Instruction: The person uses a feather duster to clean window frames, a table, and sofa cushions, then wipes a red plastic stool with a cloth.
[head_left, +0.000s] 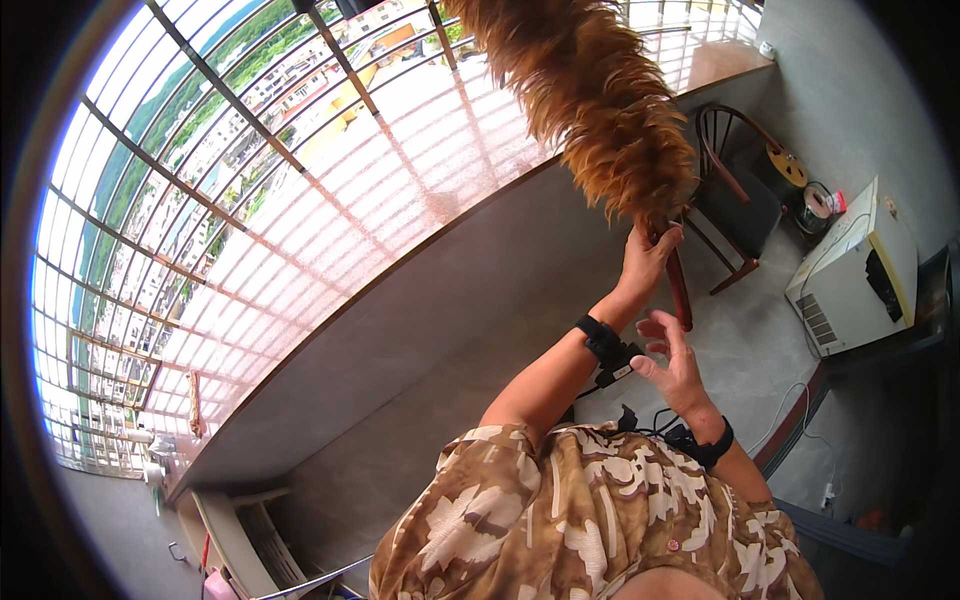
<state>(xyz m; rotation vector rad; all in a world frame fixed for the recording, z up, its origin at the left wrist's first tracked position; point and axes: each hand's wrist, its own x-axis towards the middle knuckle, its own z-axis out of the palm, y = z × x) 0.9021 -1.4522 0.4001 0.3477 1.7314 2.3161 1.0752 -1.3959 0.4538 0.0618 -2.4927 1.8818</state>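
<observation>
My left hand (646, 255) is wrapped around the reddish-brown handle (678, 289) of a feather duster, just below its feathers. The duster's thick brown feathers (592, 97) stretch up and away, past the window ledge in view, to the top edge of the picture. Close to the handle's lower end is my right hand (675, 364), its thumb apart from its loosely bent fingers and nothing held. Whether its fingertips touch the handle I cannot tell. Both wrists wear black straps, and a small black device (616, 364) hangs by the left one.
A pink stone-like ledge (337, 247) runs under the barred window (247, 112). At right stand a dark wooden chair (739, 202), a cable reel (786, 166) and a white appliance (847, 277). A white cord (787, 397) trails there. A piece of wood (195, 403) sits on the left ledge.
</observation>
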